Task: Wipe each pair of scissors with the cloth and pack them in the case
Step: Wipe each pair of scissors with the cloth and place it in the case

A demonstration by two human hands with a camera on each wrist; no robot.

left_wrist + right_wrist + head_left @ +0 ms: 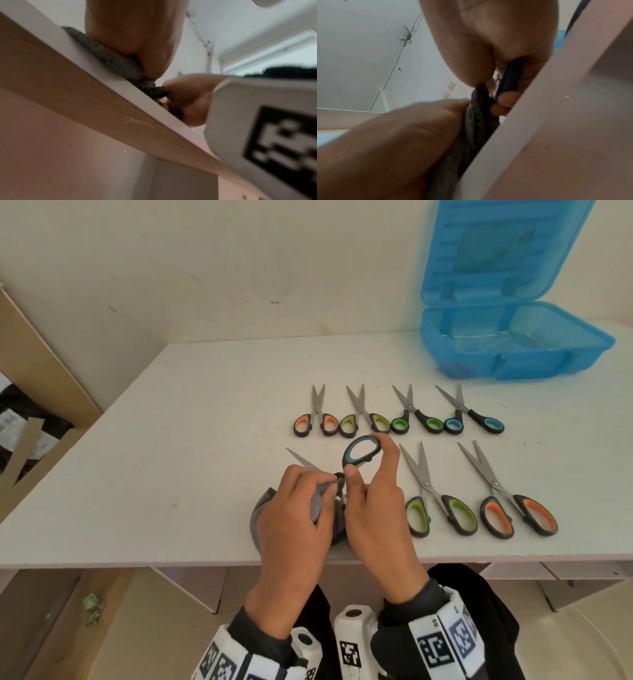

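Note:
Near the table's front edge my right hand [371, 491] grips the handle of large blue-handled scissors [361, 451], with one blade tip [297, 457] pointing left. My left hand [296, 508] holds a grey cloth [320, 501] bunched round the scissors near the pivot. In the left wrist view the cloth [109, 59] lies on the table edge under my palm. The right wrist view shows the cloth [476, 121] and the blue handle [506, 79] between my fingers. The open blue case [513, 344] stands at the back right.
Four small scissors [397, 414] lie in a row mid-table. Two large ones, green-handled [435, 501] and orange-handled [510, 501], lie right of my hands. A wall rises behind the table [171, 440]. Cardboard boxes [41, 392] stand to the left.

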